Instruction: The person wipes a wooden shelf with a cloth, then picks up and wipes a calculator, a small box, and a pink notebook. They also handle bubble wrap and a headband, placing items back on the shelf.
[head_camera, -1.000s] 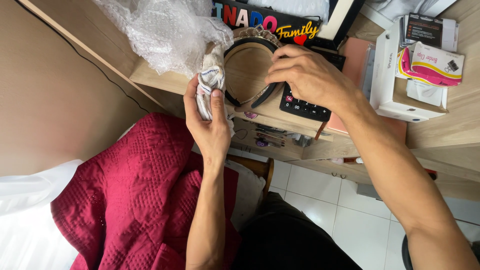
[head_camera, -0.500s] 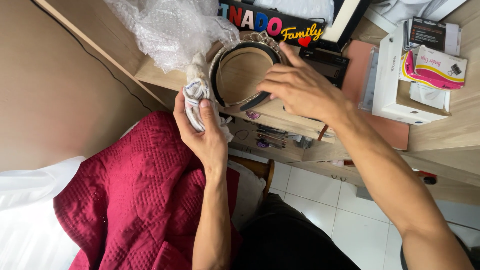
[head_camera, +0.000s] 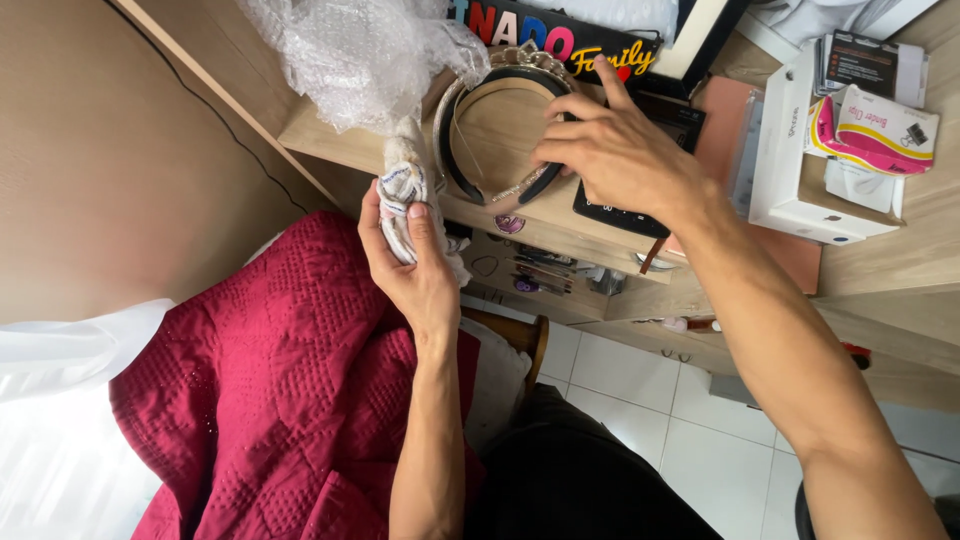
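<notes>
My left hand (head_camera: 415, 265) grips a crumpled white cloth (head_camera: 403, 185) at the front edge of a wooden desk (head_camera: 340, 150). My right hand (head_camera: 620, 150) rests on the right side of a black headband (head_camera: 455, 150) paired with a gold jewelled tiara (head_camera: 520, 60), both lying flat on the desk. Its fingers touch the band's right arm, and its palm covers part of a black calculator (head_camera: 620, 210). The cloth sits just left of the headband.
Bubble wrap (head_camera: 360, 50) lies at the desk's back left. A black sign with coloured letters (head_camera: 560, 40) stands behind the headband. A white box (head_camera: 790, 150), a pink packet (head_camera: 880, 125) and a salmon notebook (head_camera: 790, 260) lie to the right. A red quilted blanket (head_camera: 280, 380) lies below.
My right hand slid the headband and tiara slightly back and right on the desk, then settled on its right arm. My left hand kept hold of the cloth, staying by the desk edge.
</notes>
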